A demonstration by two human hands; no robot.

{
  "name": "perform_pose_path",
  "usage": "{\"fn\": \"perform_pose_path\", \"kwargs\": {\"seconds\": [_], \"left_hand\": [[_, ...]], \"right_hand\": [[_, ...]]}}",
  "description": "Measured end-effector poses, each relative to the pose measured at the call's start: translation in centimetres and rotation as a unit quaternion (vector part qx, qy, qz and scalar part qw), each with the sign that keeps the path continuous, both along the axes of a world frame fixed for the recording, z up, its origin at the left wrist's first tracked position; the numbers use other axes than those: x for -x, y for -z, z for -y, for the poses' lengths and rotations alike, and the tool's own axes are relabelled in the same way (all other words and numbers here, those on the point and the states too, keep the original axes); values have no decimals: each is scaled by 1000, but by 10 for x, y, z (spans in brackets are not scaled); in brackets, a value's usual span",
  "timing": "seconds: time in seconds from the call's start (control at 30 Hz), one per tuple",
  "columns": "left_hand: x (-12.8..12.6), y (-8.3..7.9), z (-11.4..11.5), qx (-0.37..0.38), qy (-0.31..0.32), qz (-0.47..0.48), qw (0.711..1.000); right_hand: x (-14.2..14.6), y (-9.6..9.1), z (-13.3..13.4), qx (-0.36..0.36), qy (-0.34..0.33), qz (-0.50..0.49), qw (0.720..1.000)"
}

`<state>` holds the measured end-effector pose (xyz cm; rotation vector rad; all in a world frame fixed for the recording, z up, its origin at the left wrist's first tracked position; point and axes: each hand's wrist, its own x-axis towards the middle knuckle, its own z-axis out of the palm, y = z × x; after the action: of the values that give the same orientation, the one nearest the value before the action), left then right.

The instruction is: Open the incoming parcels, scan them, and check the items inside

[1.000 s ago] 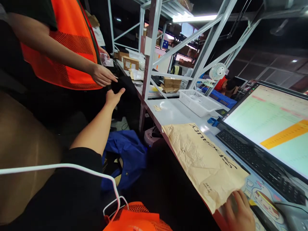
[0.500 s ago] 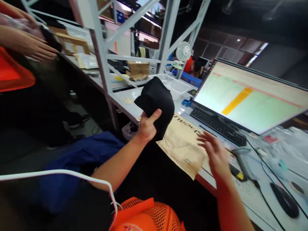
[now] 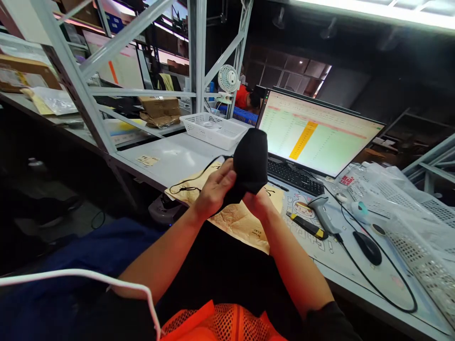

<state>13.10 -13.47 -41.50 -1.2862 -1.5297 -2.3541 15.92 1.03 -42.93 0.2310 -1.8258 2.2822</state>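
Note:
A black cloth pouch (image 3: 251, 161) with a thin black cord (image 3: 194, 179) is held up in front of me by both hands. My left hand (image 3: 214, 192) grips its lower left side, fingers curled round the fabric. My right hand (image 3: 259, 202) holds it from below, mostly hidden behind the pouch. The cord trails left onto a crumpled brown paper mailer (image 3: 234, 218) lying on the white desk (image 3: 177, 158) under my hands.
A monitor (image 3: 316, 135) and black keyboard (image 3: 293, 176) stand behind the pouch. A barcode scanner (image 3: 323, 213), yellow box cutter (image 3: 307, 226) and mouse (image 3: 368, 247) lie to the right. A white basket (image 3: 213, 129) sits at the back, metal shelving (image 3: 88, 90) left, plastic bags (image 3: 401, 194) far right.
My view has swung right, away from the person in the orange vest. The left hand brought the black pouch over the mailer, and my right hand came up to hold it too.

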Motion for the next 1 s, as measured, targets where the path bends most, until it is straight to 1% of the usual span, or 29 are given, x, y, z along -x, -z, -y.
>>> {"fn": "perform_pose_path", "kwargs": {"seconds": [0.07, 0.1, 0.13, 0.17, 0.2, 0.23, 0.27, 0.3, 0.33, 0.37, 0.4, 0.43, 0.47, 0.5, 0.57, 0.63, 0.7, 0.73, 0.77, 0.83, 0.9, 1.0], "left_hand": [[10, -18, 7, 7, -39, -52, 998], [17, -28, 12, 4, -63, -75, 995], [25, -40, 18, 0, -91, -97, 991], [33, -52, 25, 0, -123, -119, 985], [41, -63, 33, 8, -153, -140, 978], [48, -74, 41, 29, -173, -154, 972], [54, -83, 48, 64, -176, -162, 969], [60, -89, 55, 109, -163, -164, 967], [65, -91, 61, 162, -138, -162, 964], [69, -90, 65, 220, -108, -159, 956], [72, -85, 68, 277, -80, -153, 945], [75, -77, 69, 327, -57, -146, 932], [77, -66, 68, 367, -42, -138, 919], [77, -53, 67, 398, -35, -134, 907], [76, -26, 64, 431, -41, -142, 890], [74, -3, 62, 445, -47, -162, 880], [73, 12, 61, 453, -42, -165, 875], [73, 16, 62, 457, -39, -157, 875], [75, 19, 63, 461, -37, -145, 875], [79, 23, 66, 464, -43, -116, 877], [84, 23, 69, 464, -49, -97, 879], [87, 20, 73, 462, -43, -102, 880]], "right_hand": [[1, -13, -11, 22, 38, -4, 999], [0, -23, -20, 22, 70, -11, 997], [-2, -35, -31, 3, 106, -21, 994], [-6, -49, -45, -32, 144, -38, 988], [-12, -64, -61, -82, 176, -59, 979], [-19, -78, -78, -138, 205, -85, 965], [-27, -92, -95, -198, 229, -109, 947], [-36, -103, -112, -257, 247, -120, 927], [-45, -111, -127, -311, 259, -117, 907], [-54, -115, -141, -361, 260, -99, 890], [-62, -114, -152, -400, 253, -70, 878], [-68, -108, -161, -426, 239, -37, 872], [-72, -98, -168, -437, 220, 0, 872], [-75, -85, -173, -433, 199, 38, 878], [-76, -51, -178, -389, 167, 109, 899], [-76, -18, -179, -336, 146, 159, 917], [-76, 7, -180, -297, 132, 179, 929], [-75, 15, -180, -282, 125, 186, 933], [-75, 20, -181, -267, 116, 195, 937], [-75, 25, -183, -240, 96, 223, 940], [-75, 24, -187, -223, 80, 252, 938], [-75, 21, -194, -200, 60, 276, 938]]}}
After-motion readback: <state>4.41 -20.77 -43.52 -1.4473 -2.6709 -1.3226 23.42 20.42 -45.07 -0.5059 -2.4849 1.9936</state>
